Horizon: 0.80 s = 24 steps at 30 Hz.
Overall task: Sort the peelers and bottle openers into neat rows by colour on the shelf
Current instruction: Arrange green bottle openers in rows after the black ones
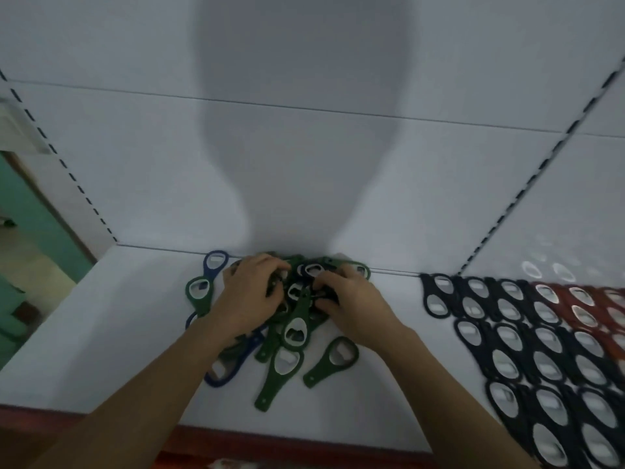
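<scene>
Left hand (252,292) and right hand (351,301) are both knuckles-up on the pile (297,299) of bottle openers, fingers bent down into it. Fingertips are buried among the handles, so I can't tell if either hand actually pinches one. Hands are near each other, not touching, with the top of the pile between them.

The pile sits mid-shelf (128,333), up against the back panel (304,164). It's green and blue mixed, darker ones on top, axes crossed every way. A total count isn't possible.

Ones I can single out, 4 green and 2 blue:
- left green opener (199,294): axis roughly front-back, ring end away from me.
- centre green opener (295,330): on top of the pile, ring toward me, handle pointing at the back panel.
- long green opener (279,370): ring away from me, handle tip toward me and slightly left.
- right green opener (333,358): flat on the shelf just beside the pile, diagonal, ring far-right, tip near-left.
- far blue opener (215,264): at the back panel, ring away from me.
- near blue opener (216,379): partly under my left forearm, direction unclear.

Well apart to the right are black openers (507,336) in overlapping rows, with red openers (581,306) beyond them. Both are too blurred to count.
</scene>
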Each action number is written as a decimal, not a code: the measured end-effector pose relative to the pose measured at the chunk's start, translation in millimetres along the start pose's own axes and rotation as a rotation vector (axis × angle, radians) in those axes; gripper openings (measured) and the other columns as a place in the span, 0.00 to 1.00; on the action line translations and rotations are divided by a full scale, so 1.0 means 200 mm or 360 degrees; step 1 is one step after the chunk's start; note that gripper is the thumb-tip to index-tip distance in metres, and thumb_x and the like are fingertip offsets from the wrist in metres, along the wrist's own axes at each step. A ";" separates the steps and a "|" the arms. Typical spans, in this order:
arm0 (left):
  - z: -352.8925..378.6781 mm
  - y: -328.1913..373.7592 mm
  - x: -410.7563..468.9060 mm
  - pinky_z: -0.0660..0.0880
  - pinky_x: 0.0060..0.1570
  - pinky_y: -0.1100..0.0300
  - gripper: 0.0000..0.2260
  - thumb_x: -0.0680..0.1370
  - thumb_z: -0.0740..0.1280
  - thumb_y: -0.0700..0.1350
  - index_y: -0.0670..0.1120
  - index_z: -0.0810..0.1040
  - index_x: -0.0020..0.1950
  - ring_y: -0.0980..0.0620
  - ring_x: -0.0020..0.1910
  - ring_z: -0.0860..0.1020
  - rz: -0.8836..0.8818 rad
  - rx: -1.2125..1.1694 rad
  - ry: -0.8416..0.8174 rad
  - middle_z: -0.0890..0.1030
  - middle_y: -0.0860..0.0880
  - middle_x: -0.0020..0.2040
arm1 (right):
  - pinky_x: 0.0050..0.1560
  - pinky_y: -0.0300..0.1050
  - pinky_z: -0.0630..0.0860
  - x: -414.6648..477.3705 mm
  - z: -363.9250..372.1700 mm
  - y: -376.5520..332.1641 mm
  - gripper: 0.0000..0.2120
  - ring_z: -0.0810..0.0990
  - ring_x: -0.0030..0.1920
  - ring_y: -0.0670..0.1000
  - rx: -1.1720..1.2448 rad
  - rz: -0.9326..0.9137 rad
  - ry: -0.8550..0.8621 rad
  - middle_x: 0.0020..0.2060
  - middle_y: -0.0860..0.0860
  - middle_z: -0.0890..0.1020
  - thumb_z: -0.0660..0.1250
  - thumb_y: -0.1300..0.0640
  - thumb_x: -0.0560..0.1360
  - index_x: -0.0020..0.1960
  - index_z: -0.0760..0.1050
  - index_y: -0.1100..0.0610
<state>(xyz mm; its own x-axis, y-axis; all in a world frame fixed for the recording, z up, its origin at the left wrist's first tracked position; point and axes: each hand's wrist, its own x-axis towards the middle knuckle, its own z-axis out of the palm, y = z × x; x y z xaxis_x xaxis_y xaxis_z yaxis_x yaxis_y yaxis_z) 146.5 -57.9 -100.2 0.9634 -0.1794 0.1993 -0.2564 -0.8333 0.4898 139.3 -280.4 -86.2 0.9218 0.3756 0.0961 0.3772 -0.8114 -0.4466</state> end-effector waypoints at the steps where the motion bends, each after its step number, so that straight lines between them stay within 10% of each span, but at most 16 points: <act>1: -0.01 0.01 0.00 0.74 0.63 0.42 0.13 0.78 0.63 0.50 0.55 0.79 0.62 0.55 0.59 0.76 0.0024 -0.0095 0.0083 0.79 0.59 0.58 | 0.52 0.45 0.76 -0.01 0.01 0.00 0.10 0.77 0.52 0.52 0.0092 0.0010 0.0125 0.56 0.50 0.75 0.69 0.52 0.79 0.59 0.78 0.50; 5: -0.06 0.11 0.01 0.78 0.53 0.62 0.09 0.82 0.64 0.39 0.48 0.82 0.57 0.58 0.51 0.82 -0.0152 -0.0966 0.0208 0.84 0.55 0.51 | 0.52 0.36 0.76 -0.03 0.03 -0.09 0.06 0.78 0.49 0.42 0.0557 0.0161 0.0657 0.49 0.40 0.79 0.70 0.58 0.79 0.54 0.82 0.49; 9: -0.09 0.17 0.04 0.79 0.52 0.53 0.10 0.82 0.65 0.50 0.50 0.81 0.60 0.50 0.54 0.83 -0.0469 -0.1647 0.0223 0.85 0.51 0.53 | 0.54 0.41 0.80 0.01 0.06 -0.23 0.07 0.82 0.50 0.44 0.0985 0.0256 0.0858 0.47 0.42 0.84 0.70 0.61 0.79 0.51 0.81 0.49; 12: -0.08 0.15 0.07 0.77 0.61 0.47 0.28 0.73 0.67 0.67 0.55 0.77 0.68 0.50 0.61 0.81 -0.0472 -0.1726 0.0105 0.81 0.51 0.62 | 0.48 0.45 0.81 0.04 0.08 -0.29 0.07 0.84 0.45 0.49 0.1443 0.0309 0.0915 0.45 0.50 0.86 0.67 0.63 0.81 0.54 0.82 0.55; 16: -0.08 0.14 0.09 0.78 0.59 0.50 0.11 0.84 0.64 0.51 0.48 0.84 0.58 0.44 0.57 0.82 -0.0442 -0.2245 0.0006 0.84 0.44 0.57 | 0.40 0.43 0.79 0.02 0.07 -0.34 0.08 0.81 0.38 0.51 0.2002 0.0466 0.0789 0.41 0.53 0.84 0.63 0.61 0.83 0.51 0.81 0.59; 18: -0.10 0.14 0.08 0.79 0.61 0.52 0.12 0.83 0.63 0.37 0.47 0.83 0.61 0.46 0.60 0.82 -0.0277 -0.2276 -0.0065 0.85 0.46 0.59 | 0.40 0.45 0.79 0.03 0.08 -0.33 0.08 0.81 0.38 0.52 0.1932 0.0487 0.0702 0.40 0.54 0.84 0.64 0.61 0.83 0.50 0.81 0.59; 24: -0.10 0.04 0.13 0.74 0.67 0.46 0.14 0.83 0.62 0.38 0.42 0.78 0.67 0.40 0.66 0.79 -0.0151 -0.2135 -0.0144 0.82 0.42 0.64 | 0.49 0.42 0.81 0.07 0.13 -0.33 0.05 0.84 0.46 0.47 0.1204 0.0411 0.0842 0.43 0.46 0.86 0.68 0.61 0.80 0.51 0.83 0.56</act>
<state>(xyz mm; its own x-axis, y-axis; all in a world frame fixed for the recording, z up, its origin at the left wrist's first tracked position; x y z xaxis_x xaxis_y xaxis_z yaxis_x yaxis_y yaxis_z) 168.6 -59.0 -73.6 0.9699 -0.2271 0.0875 -0.0166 0.2969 0.9548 124.3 -209.7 -77.9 0.9594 -0.1753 0.2207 0.1695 -0.2668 -0.9487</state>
